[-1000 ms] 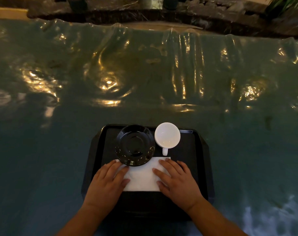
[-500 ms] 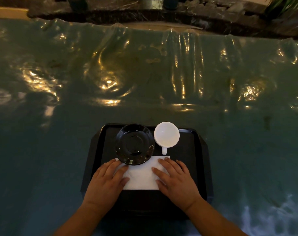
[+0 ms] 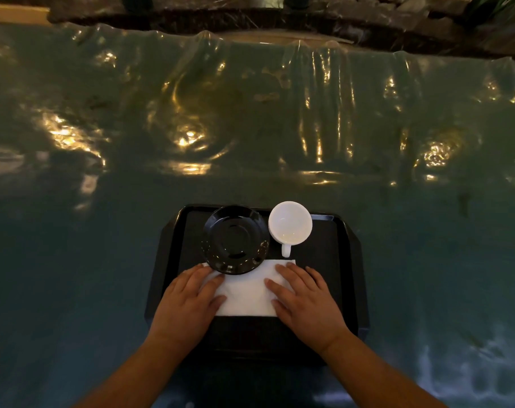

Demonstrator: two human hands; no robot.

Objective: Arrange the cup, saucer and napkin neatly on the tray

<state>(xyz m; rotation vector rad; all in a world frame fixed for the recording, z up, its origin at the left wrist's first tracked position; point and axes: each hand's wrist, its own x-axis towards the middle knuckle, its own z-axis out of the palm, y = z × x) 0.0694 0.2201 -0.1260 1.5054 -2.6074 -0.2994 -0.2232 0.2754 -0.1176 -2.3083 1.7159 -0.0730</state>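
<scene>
A black tray (image 3: 347, 260) lies on the table in front of me. On its far left part sits a black saucer (image 3: 235, 240), with nothing on it. Beside it to the right stands a white cup (image 3: 290, 222), its handle pointing toward me. A white napkin (image 3: 246, 293) lies flat near the tray's middle; its far edge tucks under the saucer's rim. My left hand (image 3: 188, 301) presses flat on the napkin's left end and my right hand (image 3: 306, 301) lies flat on its right end, fingers spread.
The table is covered with a wrinkled, shiny teal plastic sheet (image 3: 250, 128) that reflects warm lights. A dark stone ledge (image 3: 309, 19) runs along the far edge, with a plant (image 3: 497, 7) at the far right.
Both hands stay flat on the napkin. The view has shifted slightly; saucer, cup and napkin keep their places.
</scene>
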